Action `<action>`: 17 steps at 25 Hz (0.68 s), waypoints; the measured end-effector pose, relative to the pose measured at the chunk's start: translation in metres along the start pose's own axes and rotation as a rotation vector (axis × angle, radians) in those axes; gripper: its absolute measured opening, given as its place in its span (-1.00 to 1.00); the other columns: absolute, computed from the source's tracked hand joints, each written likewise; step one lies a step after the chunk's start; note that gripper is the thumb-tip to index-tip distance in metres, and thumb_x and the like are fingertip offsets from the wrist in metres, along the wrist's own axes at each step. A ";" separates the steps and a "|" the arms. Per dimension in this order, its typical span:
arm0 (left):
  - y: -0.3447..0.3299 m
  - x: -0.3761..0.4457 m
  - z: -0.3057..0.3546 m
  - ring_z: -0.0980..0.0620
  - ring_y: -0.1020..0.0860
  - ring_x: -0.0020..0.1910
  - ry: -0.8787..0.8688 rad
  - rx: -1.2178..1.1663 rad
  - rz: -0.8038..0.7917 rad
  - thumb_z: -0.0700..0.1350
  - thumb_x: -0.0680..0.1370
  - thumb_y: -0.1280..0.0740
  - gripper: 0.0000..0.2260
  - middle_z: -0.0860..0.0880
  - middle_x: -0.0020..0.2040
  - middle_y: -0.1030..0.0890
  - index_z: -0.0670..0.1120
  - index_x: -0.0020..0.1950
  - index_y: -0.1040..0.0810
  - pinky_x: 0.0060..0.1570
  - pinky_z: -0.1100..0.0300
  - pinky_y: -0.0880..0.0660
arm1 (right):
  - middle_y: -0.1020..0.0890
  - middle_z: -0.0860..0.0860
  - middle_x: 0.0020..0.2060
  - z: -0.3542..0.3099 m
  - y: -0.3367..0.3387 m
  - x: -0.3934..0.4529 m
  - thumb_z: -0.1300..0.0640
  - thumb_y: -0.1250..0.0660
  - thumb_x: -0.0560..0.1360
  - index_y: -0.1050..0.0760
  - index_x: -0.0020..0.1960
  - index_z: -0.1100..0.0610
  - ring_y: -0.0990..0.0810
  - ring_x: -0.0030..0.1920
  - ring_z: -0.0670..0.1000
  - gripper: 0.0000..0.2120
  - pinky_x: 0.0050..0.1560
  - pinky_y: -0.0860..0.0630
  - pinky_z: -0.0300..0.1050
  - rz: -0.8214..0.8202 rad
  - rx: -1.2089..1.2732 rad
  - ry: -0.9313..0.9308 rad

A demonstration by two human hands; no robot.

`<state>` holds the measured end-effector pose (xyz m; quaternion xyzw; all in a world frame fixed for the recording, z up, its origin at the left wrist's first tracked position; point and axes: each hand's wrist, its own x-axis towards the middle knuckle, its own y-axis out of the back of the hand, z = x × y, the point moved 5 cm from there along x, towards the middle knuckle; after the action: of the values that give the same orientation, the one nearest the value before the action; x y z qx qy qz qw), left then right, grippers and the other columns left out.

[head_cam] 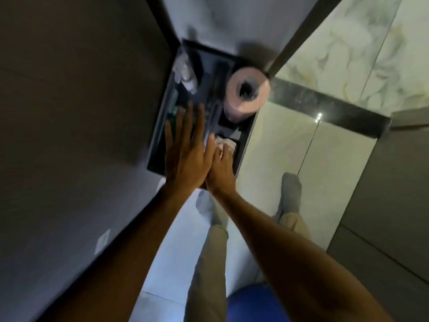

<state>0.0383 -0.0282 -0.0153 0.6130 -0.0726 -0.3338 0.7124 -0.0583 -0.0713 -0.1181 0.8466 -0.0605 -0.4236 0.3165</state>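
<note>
A black divided tray (160,126) lies open below me, seen from above. A pink toilet paper roll (247,92) stands in its right side. Crumpled white plastic (185,72) fills its far left part. My left hand (188,152) lies flat with straight fingers over the tray's left compartments. My right hand (221,167) reaches into the near right compartment and its curled fingers grip a crumpled pale wrapper (226,144). The picture is blurred, so small items in the tray cannot be made out.
A dark cabinet face (76,89) fills the left. Pale floor tiles (285,140) and a black strip (329,108) lie to the right, with marble wall (348,49) beyond. My feet in socks (291,189) stand on the floor. A blue round object (257,300) sits near the bottom.
</note>
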 end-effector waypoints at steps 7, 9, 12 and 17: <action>-0.088 0.083 0.008 -0.22 -0.08 0.77 -0.202 0.197 0.105 0.17 0.76 -0.02 -0.34 -0.22 0.79 -0.10 -0.16 0.77 -0.04 0.74 -0.33 -0.05 | -0.05 0.32 0.79 0.027 -0.046 0.045 0.03 -0.46 0.70 0.05 0.80 0.25 -0.05 0.79 0.40 -0.08 0.62 -0.50 0.31 0.167 -0.064 -0.066; -0.092 0.085 0.005 -0.23 -0.22 0.74 -0.194 0.247 0.244 0.18 0.76 -0.05 -0.36 -0.23 0.74 -0.24 -0.19 0.74 -0.17 0.71 -0.31 -0.14 | -0.11 0.32 0.78 0.026 -0.051 0.048 0.04 -0.50 0.68 0.00 0.80 0.26 -0.12 0.77 0.42 -0.08 0.59 -0.52 0.35 0.146 -0.074 -0.074; -0.092 0.085 0.004 -0.24 -0.29 0.71 -0.182 0.227 0.296 0.18 0.76 -0.10 -0.36 -0.25 0.71 -0.32 -0.20 0.72 -0.24 0.69 -0.26 -0.16 | -0.24 0.34 0.73 0.028 -0.045 0.050 0.15 -0.47 0.69 -0.13 0.77 0.29 -0.26 0.72 0.41 -0.20 0.57 -0.54 0.35 0.157 0.025 -0.071; -0.085 0.083 0.003 -0.25 -0.15 0.75 -0.221 0.158 0.154 0.21 0.73 -0.13 -0.29 -0.27 0.76 -0.17 -0.19 0.76 -0.10 0.72 -0.33 -0.07 | -0.52 0.21 0.45 0.032 -0.025 0.032 0.05 -0.16 0.83 -0.36 0.60 0.18 -0.56 0.39 0.22 -0.61 0.39 -0.61 0.07 0.109 0.261 -0.153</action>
<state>0.0676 -0.0798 -0.1187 0.6193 -0.2235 -0.3370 0.6730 -0.0665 -0.0792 -0.1684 0.8412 -0.1851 -0.4576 0.2207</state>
